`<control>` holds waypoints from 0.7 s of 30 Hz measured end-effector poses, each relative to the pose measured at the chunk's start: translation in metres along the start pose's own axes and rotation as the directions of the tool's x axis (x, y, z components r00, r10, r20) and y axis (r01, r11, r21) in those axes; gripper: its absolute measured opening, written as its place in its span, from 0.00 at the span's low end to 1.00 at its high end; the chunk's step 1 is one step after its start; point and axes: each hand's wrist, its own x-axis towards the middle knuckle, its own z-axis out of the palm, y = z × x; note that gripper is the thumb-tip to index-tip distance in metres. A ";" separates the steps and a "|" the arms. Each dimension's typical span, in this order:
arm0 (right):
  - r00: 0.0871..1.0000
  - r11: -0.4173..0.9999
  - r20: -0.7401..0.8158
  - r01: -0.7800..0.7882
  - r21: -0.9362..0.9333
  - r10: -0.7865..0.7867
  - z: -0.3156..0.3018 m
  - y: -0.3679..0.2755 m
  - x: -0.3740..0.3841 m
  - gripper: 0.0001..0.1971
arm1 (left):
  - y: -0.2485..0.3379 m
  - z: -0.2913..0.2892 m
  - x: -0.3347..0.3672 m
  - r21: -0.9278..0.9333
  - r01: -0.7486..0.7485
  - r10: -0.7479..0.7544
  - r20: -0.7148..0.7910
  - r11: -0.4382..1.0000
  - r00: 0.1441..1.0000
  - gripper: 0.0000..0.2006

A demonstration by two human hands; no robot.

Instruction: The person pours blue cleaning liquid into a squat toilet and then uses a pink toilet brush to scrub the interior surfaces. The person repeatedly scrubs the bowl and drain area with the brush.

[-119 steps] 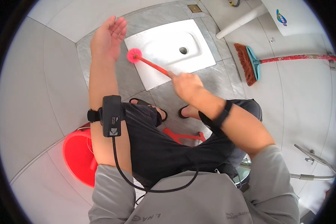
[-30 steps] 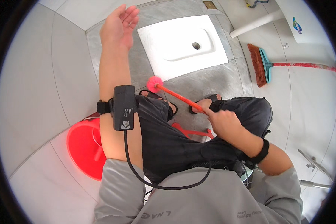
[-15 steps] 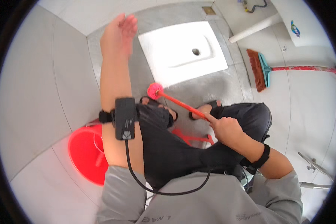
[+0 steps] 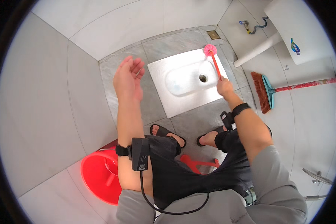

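Note:
A toilet brush with a round pink head (image 4: 210,50) and a red handle (image 4: 216,66) is gripped by my right hand (image 4: 224,87), fingers wrapped round the handle. Its head rests at or hovers over the far right corner of a white squat toilet (image 4: 161,98); I cannot tell whether it touches. The toilet's dark drain hole (image 4: 202,78) lies just left of the handle. Off the toilet's left side, my left hand (image 4: 129,77) is raised with nothing in it, its fingers loosely curled and apart.
A red bucket (image 4: 91,179) stands at the lower left by the wall. On the right, a brown-bristled broom (image 4: 260,93) hangs near a white cistern (image 4: 306,33) and its pipe (image 4: 258,49). A red stool-like thing (image 4: 194,164) shows between my legs; a floor drain (image 4: 213,34) lies at the back.
My right hand has carried the brush forward and right, from near my feet to the toilet's far corner. My left hand stays raised and empty. The view has shifted, so the scene sits lower.

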 end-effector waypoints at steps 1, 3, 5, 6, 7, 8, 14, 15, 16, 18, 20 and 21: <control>1.000 1.000 -0.004 0.006 0.021 -0.006 0.017 0.011 -0.002 0.21 | -0.007 0.007 0.002 -0.003 0.001 -0.001 0.007 1.000 1.000 0.21; 0.992 0.998 0.107 0.068 0.015 -0.070 0.051 -0.018 -0.040 0.21 | -0.011 0.003 0.008 0.026 -0.023 0.023 -0.013 0.999 1.000 0.21; 0.939 0.965 0.244 0.259 -0.041 -0.242 0.050 -0.071 -0.102 0.19 | -0.010 -0.005 0.009 0.033 -0.067 0.069 -0.066 0.997 0.995 0.21; 0.895 0.921 0.273 0.383 -0.063 -0.354 0.046 -0.084 -0.119 0.19 | -0.010 -0.005 0.009 0.030 -0.084 0.086 -0.083 0.996 0.993 0.20; 0.885 0.915 0.289 0.398 -0.066 -0.364 0.042 -0.090 -0.123 0.19 | -0.011 -0.004 0.009 0.029 -0.098 0.100 -0.103 0.995 0.990 0.20; 0.875 0.908 0.306 0.414 -0.069 -0.375 0.040 -0.094 -0.124 0.18 | -0.011 -0.003 0.009 0.030 -0.112 0.115 -0.124 0.993 0.986 0.19; 0.994 0.994 0.072 0.073 0.076 -0.078 0.040 0.003 -0.043 0.20 | -0.003 -0.005 0.002 0.079 -0.119 0.132 -0.194 0.990 0.972 0.18; 1.000 0.988 -0.009 -0.010 0.157 0.012 0.039 0.018 -0.034 0.21 | -0.006 -0.004 0.003 0.084 -0.108 0.123 -0.191 0.991 0.974 0.18; 0.999 0.987 -0.033 -0.016 0.161 0.022 0.047 0.027 -0.030 0.21 | -0.009 0.001 0.003 0.083 -0.100 0.113 -0.175 0.992 0.978 0.18; 0.995 0.984 -0.086 -0.030 0.174 0.045 0.058 0.043 -0.021 0.22 | -0.015 0.015 0.003 0.082 -0.085 0.095 -0.137 0.993 0.986 0.17; 0.989 0.996 0.138 0.040 0.080 -0.050 0.063 -0.010 -0.057 0.23 | -0.013 0.011 0.003 0.121 -0.096 0.111 -0.121 0.988 0.986 0.20; 0.973 0.991 0.188 0.128 0.036 -0.132 0.070 -0.022 -0.072 0.24 | -0.016 0.015 0.002 0.132 -0.094 0.108 -0.099 0.987 0.989 0.21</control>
